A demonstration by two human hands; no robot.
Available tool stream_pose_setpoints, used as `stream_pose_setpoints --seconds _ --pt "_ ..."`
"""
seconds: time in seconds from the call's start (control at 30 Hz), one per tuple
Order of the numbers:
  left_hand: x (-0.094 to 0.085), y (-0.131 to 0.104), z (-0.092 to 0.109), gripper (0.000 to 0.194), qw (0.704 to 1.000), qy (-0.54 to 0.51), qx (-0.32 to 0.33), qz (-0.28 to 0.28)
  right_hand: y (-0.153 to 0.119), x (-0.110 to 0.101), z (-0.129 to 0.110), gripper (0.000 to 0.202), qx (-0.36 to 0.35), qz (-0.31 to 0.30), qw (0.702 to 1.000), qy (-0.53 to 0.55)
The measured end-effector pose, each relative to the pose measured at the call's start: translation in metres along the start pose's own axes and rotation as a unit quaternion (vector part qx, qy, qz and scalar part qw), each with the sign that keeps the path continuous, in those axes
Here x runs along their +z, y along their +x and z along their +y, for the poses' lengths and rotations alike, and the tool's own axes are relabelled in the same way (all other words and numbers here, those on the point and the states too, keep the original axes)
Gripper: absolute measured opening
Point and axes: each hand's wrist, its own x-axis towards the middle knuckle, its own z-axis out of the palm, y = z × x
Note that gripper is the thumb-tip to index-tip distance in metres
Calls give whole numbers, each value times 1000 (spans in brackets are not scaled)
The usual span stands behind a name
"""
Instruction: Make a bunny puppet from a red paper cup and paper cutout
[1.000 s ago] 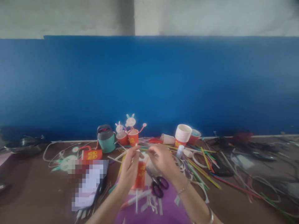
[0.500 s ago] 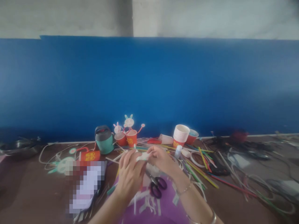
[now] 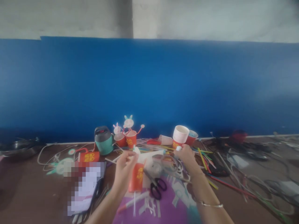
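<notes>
My left hand has its fingertips pinched on a small white paper cutout with a green tip. Just below it, on its side, lies a red paper cup with yellow lettering and a white stick at its lower end. Farther right, my right hand is closed round a small white-capped bottle, mostly hidden by the fingers, in front of a stack of white paper cups. Black-handled scissors and a roll of clear tape lie between my forearms.
Paper scraps lie on a purple sheet. A phone is on the left, near a teal-and-grey container. Red cups with rabbit figures stand at the back. Coloured sticks and tangled cables spread rightward.
My hands were together over the white paper; now they are apart. My right hand has moved right and grasped the white-capped bottle. The red cup beneath has come into view.
</notes>
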Motion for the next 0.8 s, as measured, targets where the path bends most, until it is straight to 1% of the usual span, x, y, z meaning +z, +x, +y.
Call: stream_pose_setpoints --seconds 0.1,0.2,0.27,0.33,0.37,0.4,0.47,0.53,0.57,0.6,0.67,0.8 --pt "1 -2 4 30 997 -48 -54 -20 -1 4 3 35 15 -43 999 -10" --pt "1 -2 7 29 993 -75 -91 -27 -3 -5 -7 28 -5 -53 998 -14" --pt "1 -2 7 30 992 -74 -99 -23 -8 -16 -19 24 -36 -53 998 -3" --pt "1 -1 4 31 993 -66 -91 -16 -19 -27 -35 21 -94 -83 991 49" --pt "1 0 2 32 994 -62 -84 -13 -27 -32 -44 22 -141 -124 977 97" --pt "1 1 1 32 996 -57 -74 -8 -36 -36 -53 24 -190 -162 958 145" --pt "1 2 -2 31 998 -44 -53 1 -55 -41 -68 27 -281 -227 903 233" --pt "1 4 -4 29 999 -26 -33 9 -72 -43 -79 26 -342 -250 861 281" --pt "0 4 -5 28 999 -17 -25 12 -78 -43 -83 25 -360 -255 850 289" --pt "0 5 -6 27 1000 -10 -18 14 -83 -43 -86 24 -372 -256 844 289" --pt "0 5 -6 24 1000 0 -4 11 -89 -42 -89 23 -383 -256 843 276" --pt "0 5 -7 18 1000 14 27 -2 -91 -39 -90 26 -391 -260 843 263"
